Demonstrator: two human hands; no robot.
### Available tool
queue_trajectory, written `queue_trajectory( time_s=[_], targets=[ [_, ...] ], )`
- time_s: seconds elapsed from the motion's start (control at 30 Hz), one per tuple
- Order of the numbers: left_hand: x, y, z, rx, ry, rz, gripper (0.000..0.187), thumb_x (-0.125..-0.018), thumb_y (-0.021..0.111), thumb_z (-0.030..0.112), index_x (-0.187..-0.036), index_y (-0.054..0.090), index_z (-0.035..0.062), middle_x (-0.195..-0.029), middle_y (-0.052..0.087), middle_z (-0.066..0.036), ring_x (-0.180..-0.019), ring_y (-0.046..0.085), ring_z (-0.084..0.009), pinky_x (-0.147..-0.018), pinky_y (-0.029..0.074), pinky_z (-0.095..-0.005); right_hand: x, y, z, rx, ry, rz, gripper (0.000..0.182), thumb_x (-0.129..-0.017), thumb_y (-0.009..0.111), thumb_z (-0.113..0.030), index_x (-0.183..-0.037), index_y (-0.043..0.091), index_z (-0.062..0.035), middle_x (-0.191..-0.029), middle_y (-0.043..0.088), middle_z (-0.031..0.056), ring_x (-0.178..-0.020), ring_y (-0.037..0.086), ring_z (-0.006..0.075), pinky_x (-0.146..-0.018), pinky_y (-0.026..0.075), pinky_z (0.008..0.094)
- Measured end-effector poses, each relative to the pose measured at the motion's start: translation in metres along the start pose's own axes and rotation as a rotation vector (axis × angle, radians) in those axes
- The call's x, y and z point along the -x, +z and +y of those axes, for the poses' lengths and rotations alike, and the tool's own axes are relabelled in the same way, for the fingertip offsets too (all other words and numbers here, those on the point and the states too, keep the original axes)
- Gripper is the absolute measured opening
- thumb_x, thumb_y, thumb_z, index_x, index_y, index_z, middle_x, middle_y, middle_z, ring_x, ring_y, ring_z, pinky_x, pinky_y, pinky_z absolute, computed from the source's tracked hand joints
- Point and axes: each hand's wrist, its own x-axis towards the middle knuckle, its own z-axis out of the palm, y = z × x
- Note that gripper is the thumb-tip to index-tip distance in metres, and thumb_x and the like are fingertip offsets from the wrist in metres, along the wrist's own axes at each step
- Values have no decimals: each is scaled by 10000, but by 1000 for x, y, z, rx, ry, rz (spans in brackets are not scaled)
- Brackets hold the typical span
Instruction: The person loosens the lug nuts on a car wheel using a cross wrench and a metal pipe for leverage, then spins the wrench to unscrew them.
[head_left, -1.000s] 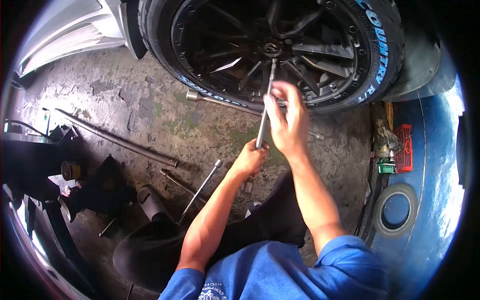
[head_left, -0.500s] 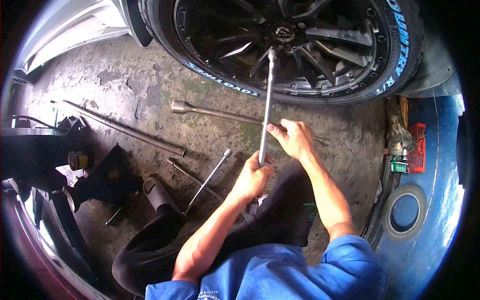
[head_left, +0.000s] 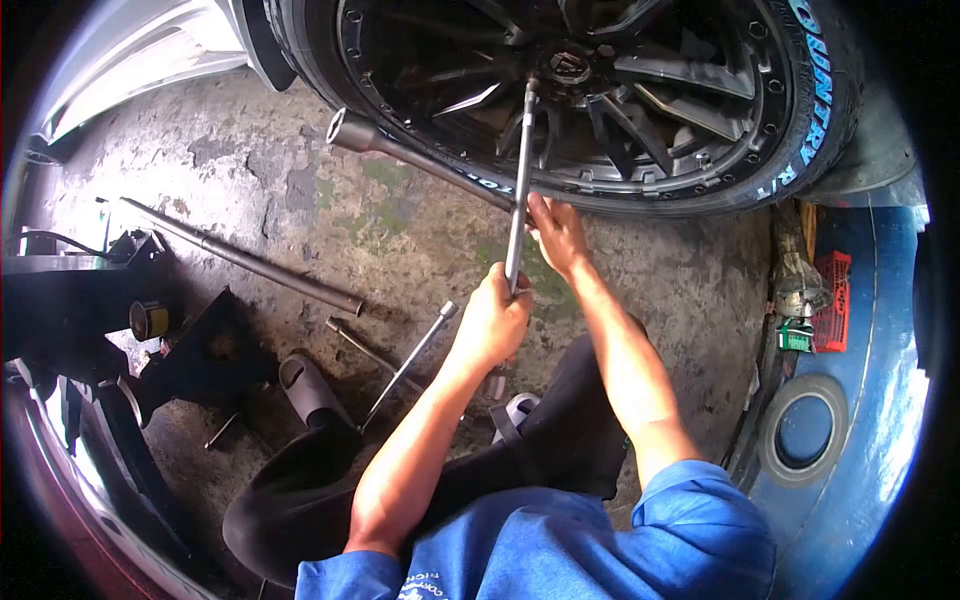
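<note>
A four-way lug wrench (head_left: 521, 170) is held up before the wheel (head_left: 620, 130), its silver bar reaching a spot beside the center cap (head_left: 570, 67). Whether its tip sits on a nut I cannot make out. My left hand (head_left: 492, 325) is closed around the bar's near end. Close to where the bars cross, my right hand (head_left: 560, 235) grips the wrench with curled fingers. The darker cross bar (head_left: 430, 163) juts out leftward, its socket end large and angled toward me. The tire (head_left: 815, 100) around the dark spoked rim carries blue lettering.
A long metal pipe (head_left: 245, 260) lies on the stained concrete floor at left. Another cross-shaped wrench (head_left: 405, 370) rests by my sandal (head_left: 312, 388). Black equipment (head_left: 70, 300) stands at far left. A red basket (head_left: 832, 300) and a ring (head_left: 803, 430) are at right.
The wrench has turned, with its cross bar's socket end swinging up and nearer. Both hands have moved up and slightly left, and the wrench tip has shifted toward the rim's center.
</note>
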Motion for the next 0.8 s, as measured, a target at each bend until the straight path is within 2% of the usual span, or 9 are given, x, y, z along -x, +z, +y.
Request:
queue_trajectory(
  time_s=[0.23, 0.4, 0.5, 0.53, 0.57, 0.6, 0.67, 0.7, 0.8],
  targets=[
    [-11, -17, 7, 7, -73, 19, 194, -805, 538, 104, -978, 548, 16, -651, 549, -84, -454, 543, -191, -392, 426, -343, -14, -2, -24, 201, 174, -114, 777, -928, 256, -709, -637, 594, -73, -536, 528, 10, -551, 533, 137, -549, 406, 334],
    [-24, -30, 8, 192, -100, -95, 176, -799, 546, 84, -965, 551, 27, -578, 454, -1, -380, 425, -110, -315, 352, -289, -18, 9, -28, 328, 209, -49, 786, -913, 265, -725, -642, 587, -62, -547, 565, 64, -571, 581, 226, -582, 422, 384],
    [-29, -27, 5, 119, -48, -74, 175, -808, 550, 108, -960, 558, 23, -579, 469, -5, -403, 455, -125, -326, 371, -295, -10, 13, -32, 245, 118, 127, 670, -941, 334, -653, -806, 629, -67, -737, 639, 116, -704, 616, 244, -664, 457, 389],
    [-27, -24, 8, 103, -59, -63, 177, -808, 549, 106, -964, 559, 22, -578, 469, -6, -406, 462, -131, -328, 375, -297, -21, 3, -14, 276, 25, 114, 593, -953, 371, -604, -994, 618, -67, -872, 646, 120, -750, 608, 222, -691, 473, 363],
    [-24, -22, 14, 87, -74, -50, 180, -809, 547, 104, -968, 559, 21, -578, 469, -7, -409, 468, -136, -330, 378, -299, -21, -14, -37, 161, 44, 222, 483, -987, 357, -507, -1039, 563, -73, -994, 628, 179, -939, 614, 328, -783, 483, 401],
    [-26, -25, 14, 98, -74, -79, 184, -814, 539, 102, -975, 557, 14, -590, 479, -19, -414, 483, -147, -336, 394, -307, -20, -41, -63, 216, -243, 319, 441, -994, 358, -481, -1028, 556, -88, -1011, 621, 120, -941, 586, 243, -806, 469, 352],
    [-29, -25, 14, 123, -49, -70, 152, -811, 543, 73, -954, 537, 24, -582, 454, -4, -388, 438, -125, -318, 369, -296, -14, -86, -143, -231, -189, 479, 467, -971, 410, -496, -1148, 574, -96, -1023, 623, 66, -946, 547, 158, -826, 417, 294],
    [-32, -25, 14, 140, -23, -75, 129, -807, 546, 45, -932, 516, 34, -575, 430, 11, -362, 394, -102, -300, 343, -285, -15, -104, -178, -167, -237, 566, 681, -964, 249, -633, -1228, 554, -84, -1137, 625, 64, -1004, 565, 164, -851, 407, 333],
    [-41, -27, 8, 119, -13, -87, 154, -812, 533, 76, -957, 539, 22, -611, 477, -20, -397, 447, -141, -330, 387, -307, -38, -85, -240, -105, -554, 568, 651, -954, 305, -598, -1218, 554, -58, -1107, 642, 107, -968, 596, 213, -852, 425, 352]
  ],
)
